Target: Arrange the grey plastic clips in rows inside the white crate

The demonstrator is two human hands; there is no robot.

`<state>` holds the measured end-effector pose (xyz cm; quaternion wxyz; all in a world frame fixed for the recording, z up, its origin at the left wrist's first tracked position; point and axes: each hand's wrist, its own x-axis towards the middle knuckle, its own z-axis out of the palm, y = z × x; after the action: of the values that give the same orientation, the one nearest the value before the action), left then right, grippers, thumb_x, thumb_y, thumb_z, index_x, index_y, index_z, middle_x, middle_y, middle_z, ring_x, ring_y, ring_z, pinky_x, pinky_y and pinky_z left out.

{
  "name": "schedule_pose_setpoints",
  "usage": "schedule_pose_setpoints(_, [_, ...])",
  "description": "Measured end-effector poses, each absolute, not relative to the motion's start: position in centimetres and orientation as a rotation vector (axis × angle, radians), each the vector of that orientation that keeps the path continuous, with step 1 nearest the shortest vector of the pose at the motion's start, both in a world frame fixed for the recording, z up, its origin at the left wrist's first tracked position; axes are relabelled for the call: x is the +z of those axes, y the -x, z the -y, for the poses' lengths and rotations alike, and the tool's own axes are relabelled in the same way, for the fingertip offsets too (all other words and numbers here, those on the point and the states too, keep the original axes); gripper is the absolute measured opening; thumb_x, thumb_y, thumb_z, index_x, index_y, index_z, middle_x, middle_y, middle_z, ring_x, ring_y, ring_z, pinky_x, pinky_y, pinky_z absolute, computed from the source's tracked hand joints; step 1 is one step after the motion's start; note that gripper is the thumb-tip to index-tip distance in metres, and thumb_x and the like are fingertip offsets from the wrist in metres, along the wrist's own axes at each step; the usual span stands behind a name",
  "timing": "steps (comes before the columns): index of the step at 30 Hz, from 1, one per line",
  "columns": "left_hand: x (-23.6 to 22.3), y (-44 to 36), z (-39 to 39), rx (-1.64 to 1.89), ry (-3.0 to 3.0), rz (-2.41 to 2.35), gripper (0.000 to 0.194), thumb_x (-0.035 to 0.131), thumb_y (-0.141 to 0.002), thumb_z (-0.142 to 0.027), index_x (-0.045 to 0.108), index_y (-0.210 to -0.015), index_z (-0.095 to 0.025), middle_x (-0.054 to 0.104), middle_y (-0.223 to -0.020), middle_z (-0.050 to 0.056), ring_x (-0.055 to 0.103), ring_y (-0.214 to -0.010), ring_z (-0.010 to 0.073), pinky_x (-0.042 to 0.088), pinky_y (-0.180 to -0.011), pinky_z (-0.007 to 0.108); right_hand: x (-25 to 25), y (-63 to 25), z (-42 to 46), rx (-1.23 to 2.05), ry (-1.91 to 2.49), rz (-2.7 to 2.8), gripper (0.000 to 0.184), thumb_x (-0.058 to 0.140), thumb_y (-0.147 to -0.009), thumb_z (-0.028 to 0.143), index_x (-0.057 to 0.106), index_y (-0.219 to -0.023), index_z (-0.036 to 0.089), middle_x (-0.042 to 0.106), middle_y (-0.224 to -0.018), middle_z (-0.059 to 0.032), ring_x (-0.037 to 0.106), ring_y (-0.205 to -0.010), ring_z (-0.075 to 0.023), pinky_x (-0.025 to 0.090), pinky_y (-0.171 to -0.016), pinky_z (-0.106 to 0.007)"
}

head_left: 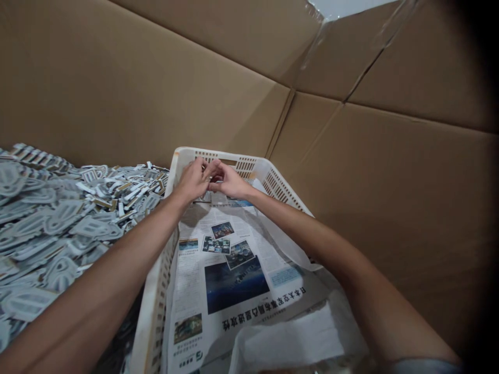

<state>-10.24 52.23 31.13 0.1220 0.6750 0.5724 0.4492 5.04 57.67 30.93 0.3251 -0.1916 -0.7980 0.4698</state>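
Note:
My left hand (pixel 193 181) and my right hand (pixel 233 183) meet over the far end of a white plastic basket (pixel 154 311). Their fingers curl in and nearly touch. Whatever lies between the fingertips is hidden or too small to name. Below them a printed newspaper sheet (pixel 195 283) with photos lines the basket. Small pale pieces show at its far edge, partly covered by my hands.
Left of the basket lies a heap of flat grey-white slotted pieces (pixel 58 223). Tall cardboard walls (pixel 156 88) rise behind and to the right. White paper (pixel 288 340) is bunched at the basket's near end.

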Motion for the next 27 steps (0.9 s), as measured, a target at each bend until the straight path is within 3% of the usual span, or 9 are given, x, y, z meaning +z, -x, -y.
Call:
schedule_pose_setpoints(6, [31.2,10.1,-52.2,1.377,-1.887,-1.863,0.047,0.025,-0.101,-0.065,0.038,-0.081,-0.025,0.065,-0.093,0.016,0.062,-0.102,0.0329,0.047,-0.097,0.048,31.0,-8.0,-57.9,1.049,0.691,2.224,0.030,0.077,-0.081,0.034,0.052,-0.090,0.021,0.058,-0.084,0.0004,0.055,-0.074,-0.0148,0.049,-0.068,-0.030])
schedule_pose_setpoints(10, [31.4,10.1,-52.1,1.425,-1.873,-1.893,0.044,0.025,-0.103,-0.061,0.036,-0.079,-0.025,0.062,-0.091,0.015,0.061,-0.102,0.0315,0.047,-0.098,0.047,28.8,-10.4,-58.8,0.472,0.865,2.390,0.019,0.067,-0.078,0.021,0.050,-0.086,0.020,0.054,-0.083,0.0004,0.050,-0.077,-0.0162,0.041,-0.072,-0.029])
schedule_pose_setpoints(12, [31.5,10.0,-52.0,1.449,-1.872,-1.888,0.042,0.026,-0.104,-0.058,0.036,-0.078,-0.025,0.061,-0.090,0.014,0.061,-0.101,0.0308,0.047,-0.097,0.047,27.4,-11.3,-58.9,0.338,0.917,2.533,0.021,0.069,-0.073,0.018,0.052,-0.085,0.019,0.055,-0.086,-0.0010,0.049,-0.080,-0.0169,0.039,-0.075,-0.029])
schedule_pose_setpoints(16, [31.6,9.9,-51.9,1.488,-1.876,-1.872,0.041,0.028,-0.104,-0.054,0.036,-0.077,-0.025,0.061,-0.089,0.014,0.061,-0.099,0.0302,0.046,-0.096,0.047,25.2,-11.9,-58.8,0.441,0.986,2.757,0.027,0.081,-0.070,0.025,0.060,-0.086,0.016,0.058,-0.088,-0.0024,0.050,-0.078,-0.0166,0.040,-0.077,-0.028])
schedule_pose_setpoints(27, [31.2,10.0,-52.2,1.515,-1.870,-1.872,0.040,0.029,-0.105,-0.054,0.036,-0.078,-0.025,0.058,-0.087,0.012,0.059,-0.100,0.0294,0.045,-0.097,0.046,23.7,-9.9,-60.3,0.358,0.921,2.726,0.027,0.077,-0.082,0.023,0.065,-0.105,0.014,0.062,-0.091,-0.0038,0.053,-0.081,-0.0174,0.040,-0.079,-0.028])
